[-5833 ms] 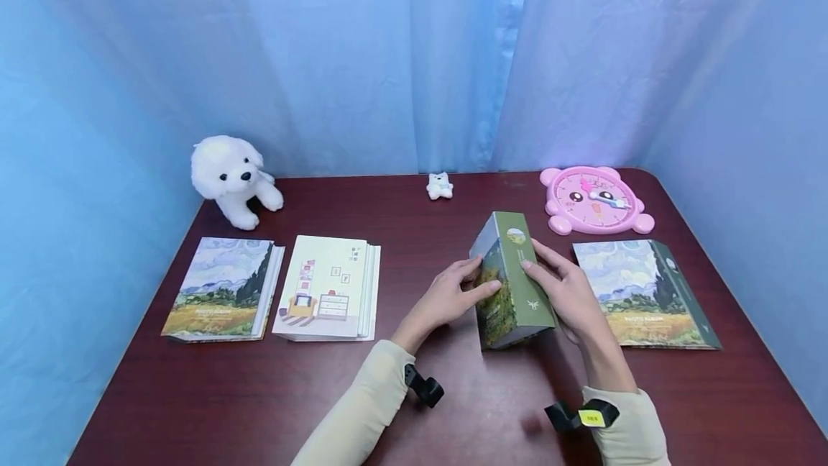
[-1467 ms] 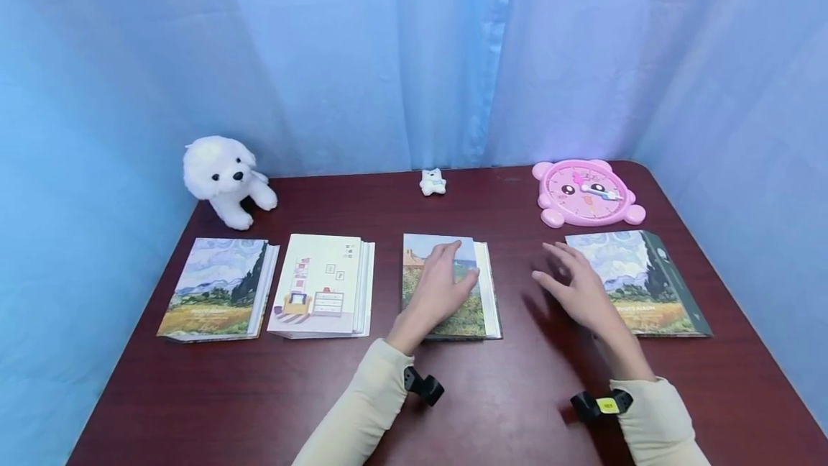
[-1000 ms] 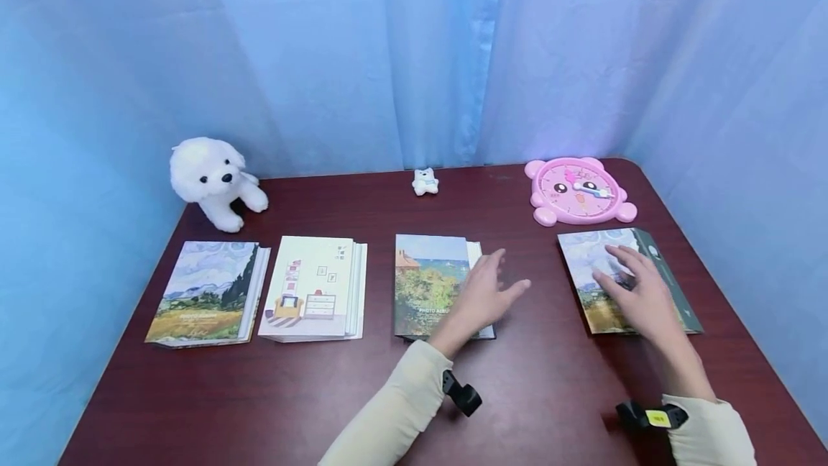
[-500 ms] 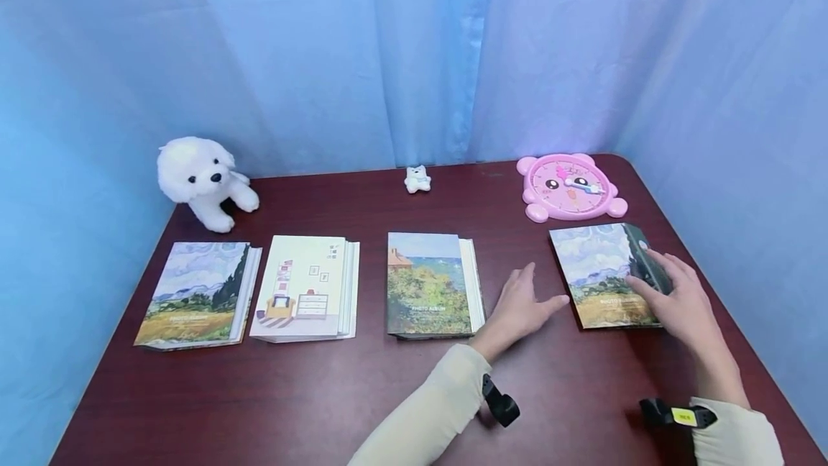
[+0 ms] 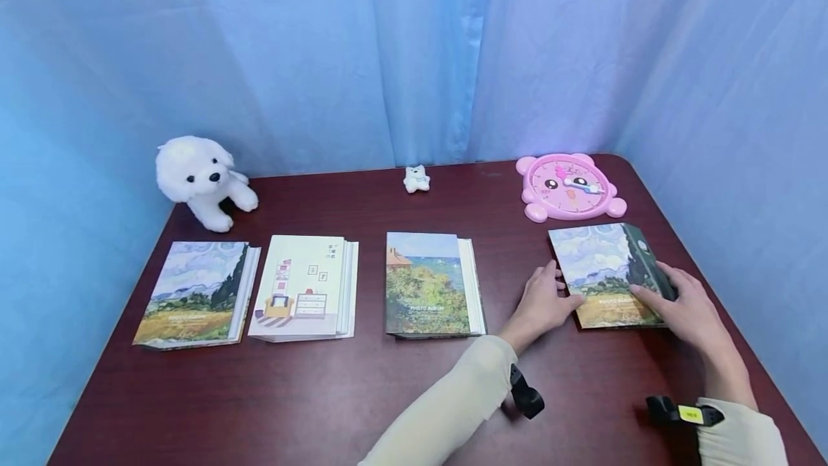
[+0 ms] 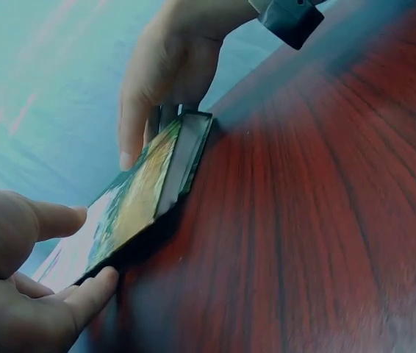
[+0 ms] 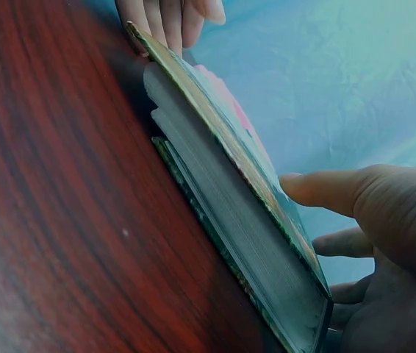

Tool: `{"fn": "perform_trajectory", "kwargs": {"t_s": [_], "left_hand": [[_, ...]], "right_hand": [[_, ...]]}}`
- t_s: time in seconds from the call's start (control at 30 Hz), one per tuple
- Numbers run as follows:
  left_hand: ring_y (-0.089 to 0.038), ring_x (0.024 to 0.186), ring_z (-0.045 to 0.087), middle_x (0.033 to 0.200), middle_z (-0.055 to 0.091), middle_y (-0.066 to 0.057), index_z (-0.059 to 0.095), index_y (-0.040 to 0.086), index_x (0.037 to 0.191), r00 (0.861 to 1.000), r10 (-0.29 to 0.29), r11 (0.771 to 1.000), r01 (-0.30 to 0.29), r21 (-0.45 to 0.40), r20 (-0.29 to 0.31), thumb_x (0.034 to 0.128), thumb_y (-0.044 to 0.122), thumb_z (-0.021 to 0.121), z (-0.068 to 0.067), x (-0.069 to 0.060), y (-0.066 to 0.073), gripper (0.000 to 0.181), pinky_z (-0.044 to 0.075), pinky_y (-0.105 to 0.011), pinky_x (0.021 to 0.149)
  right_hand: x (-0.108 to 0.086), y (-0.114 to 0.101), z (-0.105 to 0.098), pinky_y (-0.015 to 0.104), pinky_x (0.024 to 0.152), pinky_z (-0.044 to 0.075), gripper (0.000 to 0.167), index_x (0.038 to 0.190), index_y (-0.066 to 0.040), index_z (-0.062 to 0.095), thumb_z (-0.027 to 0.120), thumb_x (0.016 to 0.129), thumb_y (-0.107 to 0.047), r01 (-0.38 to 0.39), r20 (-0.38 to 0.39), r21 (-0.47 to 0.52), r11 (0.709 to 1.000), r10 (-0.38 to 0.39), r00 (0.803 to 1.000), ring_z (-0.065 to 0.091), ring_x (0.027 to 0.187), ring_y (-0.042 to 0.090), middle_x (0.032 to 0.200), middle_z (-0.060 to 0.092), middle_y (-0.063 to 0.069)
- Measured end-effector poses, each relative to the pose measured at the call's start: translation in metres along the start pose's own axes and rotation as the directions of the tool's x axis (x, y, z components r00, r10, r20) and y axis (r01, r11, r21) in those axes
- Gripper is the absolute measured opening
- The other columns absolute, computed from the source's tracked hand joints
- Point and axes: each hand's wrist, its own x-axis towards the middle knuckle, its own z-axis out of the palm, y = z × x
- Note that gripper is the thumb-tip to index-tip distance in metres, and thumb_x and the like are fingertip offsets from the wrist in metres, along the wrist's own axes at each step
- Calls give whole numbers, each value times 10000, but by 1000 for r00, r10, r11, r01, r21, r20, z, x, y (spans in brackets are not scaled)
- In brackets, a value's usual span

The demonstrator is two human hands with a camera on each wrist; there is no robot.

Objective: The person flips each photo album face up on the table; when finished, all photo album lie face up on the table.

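Observation:
A photo album [image 5: 591,265] with a painted wheat-field cover and dark green spine lies at the right of the table. My right hand [image 5: 691,313] holds its spine side, thumb on the cover and fingers along the spine. At the album's left edge is my left hand [image 5: 542,300], fingers against the edge. In the left wrist view, the left thumb [image 6: 65,219] stretches over the cover, seemingly apart from it. The right wrist view shows the album's page block [image 7: 230,220] and the right thumb [image 7: 325,187] touching the cover.
Left of the hands lie a garden-painting album [image 5: 427,286], a cream album [image 5: 300,282] and another wheat-field album [image 5: 194,290]. Along the back of the table [image 5: 310,394] are a white plush dog [image 5: 200,178], a small white bear figure [image 5: 417,180] and a pink toy clock [image 5: 569,188].
The garden album, earlier held upright by both hands, now lies flat in the row. Both hands have moved right to the wheat-field album; the right hand has taken hold of its spine side.

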Motion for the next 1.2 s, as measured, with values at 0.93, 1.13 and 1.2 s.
{"fn": "perform_trajectory", "kwargs": {"t_s": [0.93, 1.13, 1.2], "left_hand": [[-8, 995, 541, 1087, 591, 40, 505, 147, 1398, 994, 108, 972, -109, 210, 13, 834, 277, 740, 1, 3, -2, 625, 412, -99, 863], [-56, 1059, 472, 1104, 545, 10, 554, 197, 1352, 996, 87, 937, -82, 338, 0, 833, 414, 720, 0, -1, 9, 586, 423, -125, 878], [-81, 1054, 474, 1074, 552, -12, 604, 187, 1270, 996, 89, 923, -83, 375, 1, 831, 469, 705, -2, -2, 12, 531, 433, -144, 867]], "right_hand": [[-11, 23, -21, 55, 791, 451, 516, 1477, -123, 379, 519, 982, -87, -33, 128, 797, 603, -116, 985, 552, 1024, -149, 1178, 534, -217], [-13, 14, -26, 62, 789, 467, 553, 1511, -172, 309, 506, 995, -137, -131, 195, 814, 567, -54, 979, 517, 1033, -177, 1390, 368, -108], [-14, 9, -28, 63, 716, 462, 548, 1506, -217, 321, 514, 995, -180, -163, 215, 789, 592, -16, 977, 504, 1003, -180, 1382, 362, -132]]}}
